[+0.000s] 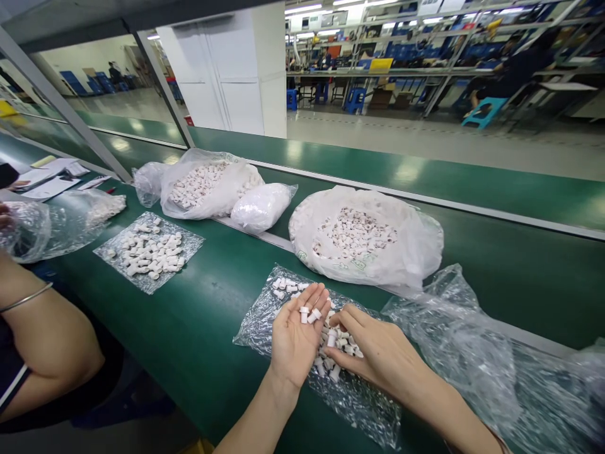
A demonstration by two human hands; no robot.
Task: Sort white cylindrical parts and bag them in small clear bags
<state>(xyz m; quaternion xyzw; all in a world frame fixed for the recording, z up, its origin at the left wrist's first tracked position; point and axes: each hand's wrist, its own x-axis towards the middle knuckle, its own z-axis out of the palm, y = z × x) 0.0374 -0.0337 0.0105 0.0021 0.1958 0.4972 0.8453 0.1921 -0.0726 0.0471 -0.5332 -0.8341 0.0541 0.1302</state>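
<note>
White plastic fittings point(347, 343) lie in a loose pile on a clear sheet point(255, 318), beneath and around the hands. Palm up, the left hand point(297, 343) is spread, with two fittings point(309, 315) resting on its fingers. Just beside it, the right hand point(378, 347) pinches a single fitting point(331, 338) between thumb and fingers, above the pile. Beyond both hands sits an opened bag point(423, 243) full of similar pieces; farther left are a second filled bag point(220, 200) and a smaller white bundle point(265, 207). Crumpled plastic point(477, 353) spreads to the right of the hands. Well to their left, another sheet point(191, 241) carries more fittings on the green bench point(212, 302), near a co-worker's bent arm point(57, 340).
</note>
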